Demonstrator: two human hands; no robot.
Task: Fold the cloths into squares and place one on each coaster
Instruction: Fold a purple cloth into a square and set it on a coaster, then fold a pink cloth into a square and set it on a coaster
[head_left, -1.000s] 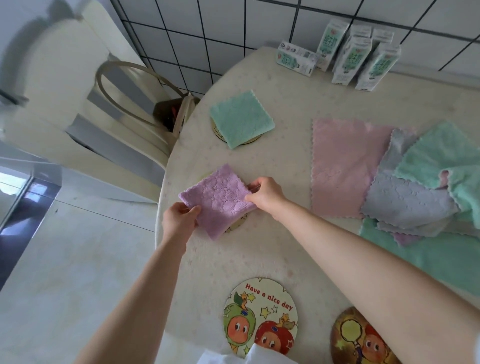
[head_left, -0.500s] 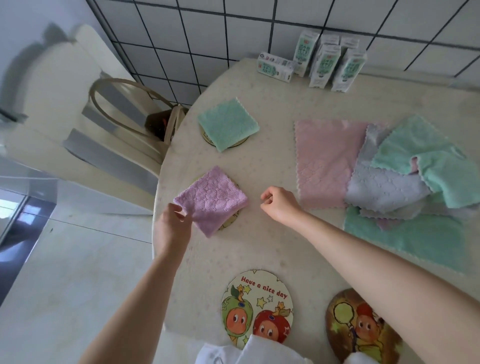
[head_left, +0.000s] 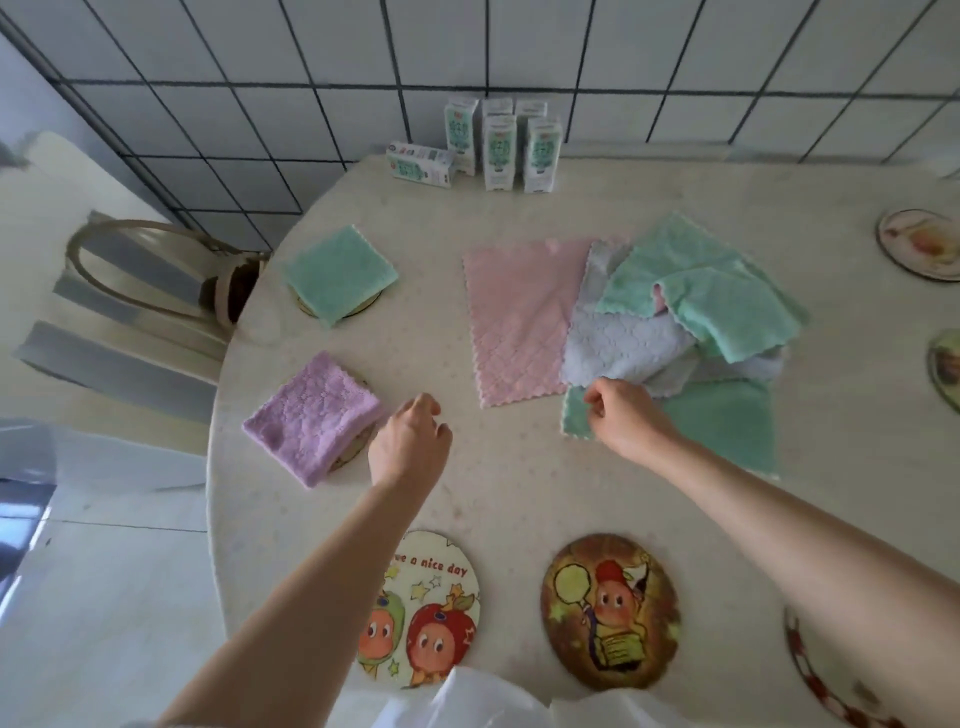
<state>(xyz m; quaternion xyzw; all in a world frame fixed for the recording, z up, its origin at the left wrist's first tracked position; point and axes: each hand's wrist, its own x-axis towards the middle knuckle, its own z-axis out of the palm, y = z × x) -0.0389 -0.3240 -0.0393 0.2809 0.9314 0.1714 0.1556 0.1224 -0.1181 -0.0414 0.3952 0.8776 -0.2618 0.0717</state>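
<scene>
Purple cloth and mint cloth, folded square, each cover a coaster on the counter's left. Left hand hovers beside the purple one, grip slack and empty. Right hand curls at the unfolded pile's near corner, probably choosing the next; whether its grip holds anything I cannot tell.

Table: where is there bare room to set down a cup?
Bare: the strip between the pink cloth and the cartons; the band between that cloth and the cartoon coasters. Crowded: the cloth pile at right.
</scene>
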